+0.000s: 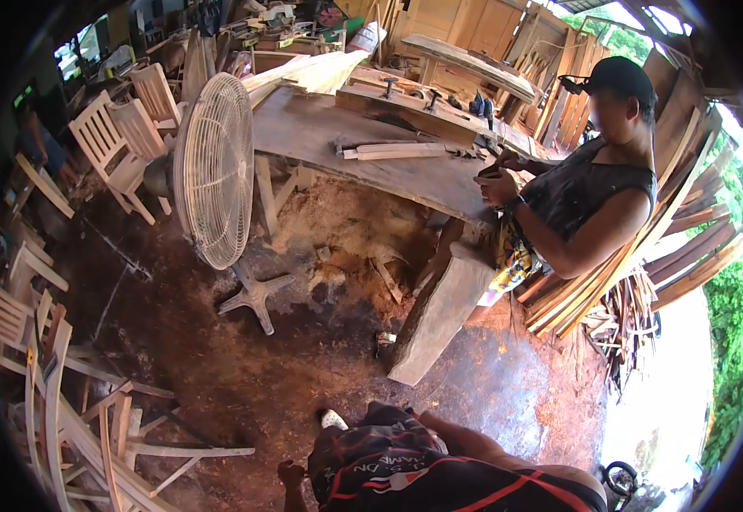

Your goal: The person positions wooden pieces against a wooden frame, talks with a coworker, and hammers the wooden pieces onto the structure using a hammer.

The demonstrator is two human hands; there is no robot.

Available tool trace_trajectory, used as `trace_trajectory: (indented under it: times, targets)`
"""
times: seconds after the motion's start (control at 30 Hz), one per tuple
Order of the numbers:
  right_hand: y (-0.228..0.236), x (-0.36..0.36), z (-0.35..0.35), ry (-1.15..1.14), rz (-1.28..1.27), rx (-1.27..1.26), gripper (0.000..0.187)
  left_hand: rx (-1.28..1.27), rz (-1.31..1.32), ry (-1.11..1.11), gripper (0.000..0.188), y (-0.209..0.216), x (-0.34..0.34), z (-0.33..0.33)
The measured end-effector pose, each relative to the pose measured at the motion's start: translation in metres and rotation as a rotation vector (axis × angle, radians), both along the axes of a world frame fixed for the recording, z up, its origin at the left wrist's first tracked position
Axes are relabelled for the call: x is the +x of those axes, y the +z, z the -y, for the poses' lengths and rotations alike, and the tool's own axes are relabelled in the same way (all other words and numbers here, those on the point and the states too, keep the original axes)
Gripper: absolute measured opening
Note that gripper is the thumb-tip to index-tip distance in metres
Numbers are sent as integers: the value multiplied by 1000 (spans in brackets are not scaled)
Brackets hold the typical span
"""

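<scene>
My left hand (pixel 290 473) hangs low beside my dark shirt, above the floor. Its fingers look curled in, and no object shows in them. My right arm bends across my side, bringing my right hand (pixel 428 421) close to the dark clothing at my waist. The fingers of that hand are mostly hidden, so their grip cannot be made out. Ahead of me a thick wooden slab (pixel 444 316) leans at a slant against the workbench (pixel 312 124). Neither hand touches it. A small object (pixel 385 339) lies on the floor beside the slab's lower end.
A large floor fan (pixel 218 171) stands left of the bench. Another person (pixel 610 183) works at the bench's right end, holding a small dark object (pixel 491 171). Wooden chairs (pixel 111 158) stand far left; wooden frames (pixel 120 435) crowd the near left. Long boards (pixel 610 256) lean at right.
</scene>
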State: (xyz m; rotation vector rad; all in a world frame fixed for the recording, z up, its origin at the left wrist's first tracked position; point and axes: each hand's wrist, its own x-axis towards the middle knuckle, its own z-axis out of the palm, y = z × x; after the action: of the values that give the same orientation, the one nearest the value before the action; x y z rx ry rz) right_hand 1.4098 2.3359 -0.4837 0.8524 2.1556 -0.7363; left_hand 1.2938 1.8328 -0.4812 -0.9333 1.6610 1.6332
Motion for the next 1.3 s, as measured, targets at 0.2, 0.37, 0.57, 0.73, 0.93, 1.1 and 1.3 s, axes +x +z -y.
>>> trace_trajectory:
  times: [0.2,0.37,0.57,0.73,0.93,1.1,1.3]
  targets:
    - [-8,-56,-4,101,1,28,46,14,130,135,56,12,-21,11]
    - [-57,-112,-19,221,-35,43,47,57,352,338,39,18,-68,15]
    - [-72,-226,-65,403,-154,32,52,-133,254,9,33,28,-175,-48]
    - [15,-356,-115,242,-322,-119,41,-181,-123,-392,28,75,-307,-152]
    - [95,-482,-135,-96,-433,-322,40,19,-256,-251,23,155,-444,-353]
    - [175,-540,-135,-203,-555,-355,43,270,-72,-288,18,224,-487,-443]
    - [283,-582,-162,-321,-630,-590,75,491,85,-164,18,277,-525,-500]
